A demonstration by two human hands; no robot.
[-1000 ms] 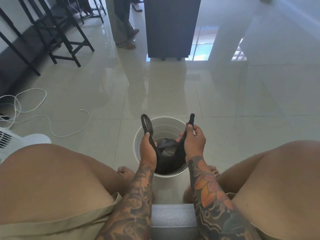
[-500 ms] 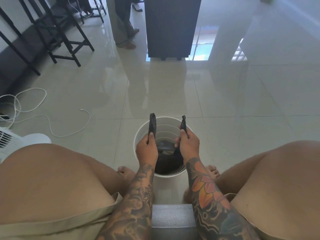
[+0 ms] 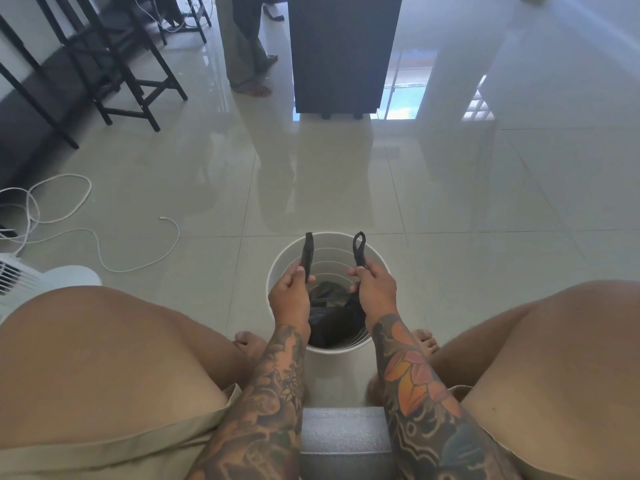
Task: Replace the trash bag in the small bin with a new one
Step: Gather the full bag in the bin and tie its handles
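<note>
The left hand sat just left of centre in the frame, its fingers curled round one black handle loop of the trash bag, the loop standing up above the knuckles. The right hand was just right of centre, near the left hand but apart from it, and it pinched the other handle loop, which also rose upright and showed an open eye at its top. Both hands hovered over the mouth of the small bin, a white round bin that stood on the floor at the lower centre of the frame, between the person's bare feet. The body of the black bag hung down from the two handles and lay crumpled inside the bin, toward its near side; the bin's ribbed inner wall was bare on the far side.

Tattooed forearms ran up from the bottom edge to the hands, with the person's knees filling the lower left and lower right. A grey seat edge showed at the bottom centre. On the glossy tiled floor, a white cable looped at the left, beside a white fan at the left edge. Dark chairs stood in the upper left, a dark cabinet at the top centre, and another person's legs just to its left.
</note>
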